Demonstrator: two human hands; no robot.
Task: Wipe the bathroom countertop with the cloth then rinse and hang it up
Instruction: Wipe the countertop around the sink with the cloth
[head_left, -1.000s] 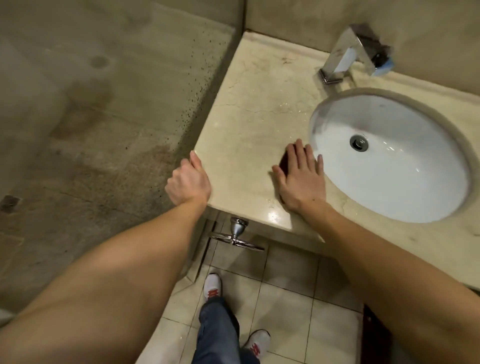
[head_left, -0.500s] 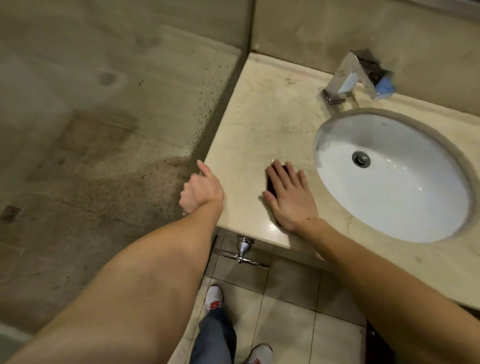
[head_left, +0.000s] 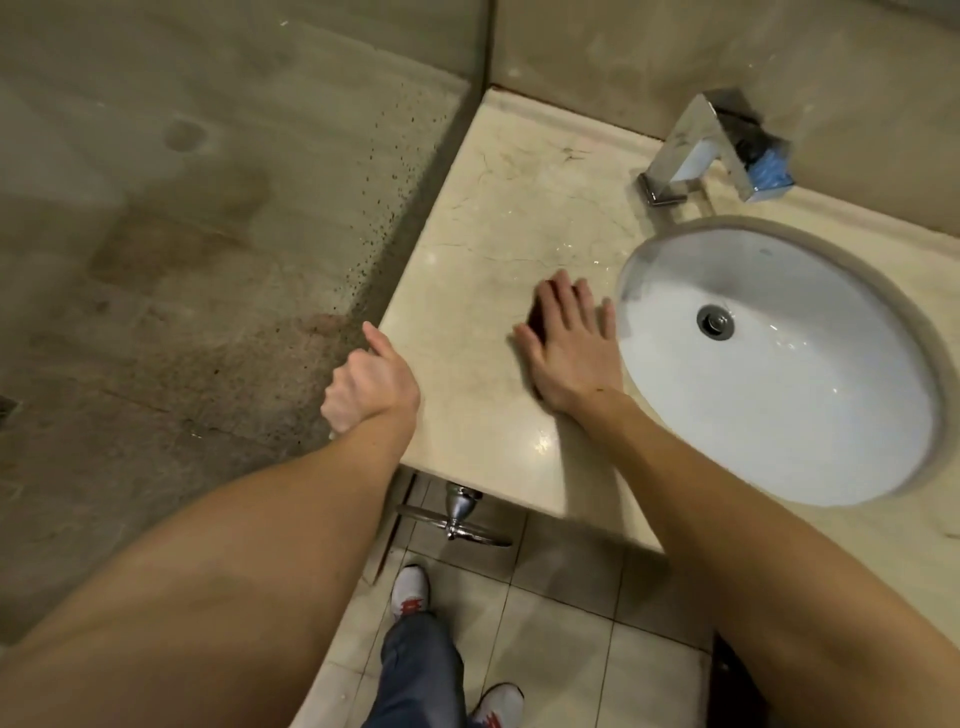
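Observation:
A beige marble countertop (head_left: 498, 218) fills the middle of the view, with a white oval sink (head_left: 810, 395) set into it on the right. My right hand (head_left: 569, 345) lies flat on the counter just left of the sink, pressing down a dark cloth (head_left: 535, 317). Only a dark edge of the cloth shows beside my fingers. My left hand (head_left: 371, 384) is curled around the counter's left edge near the front corner, thumb on top.
A chrome faucet (head_left: 696, 150) stands behind the sink with something blue (head_left: 774, 166) next to it. A spotted glass panel (head_left: 234, 234) borders the counter on the left. A chrome towel ring (head_left: 457, 517) hangs below the front edge, above the tiled floor and my shoes.
My right hand with the cloth slid left, then back right toward the sink. The left hand kept its hold on the counter's edge. The camera tilted slightly.

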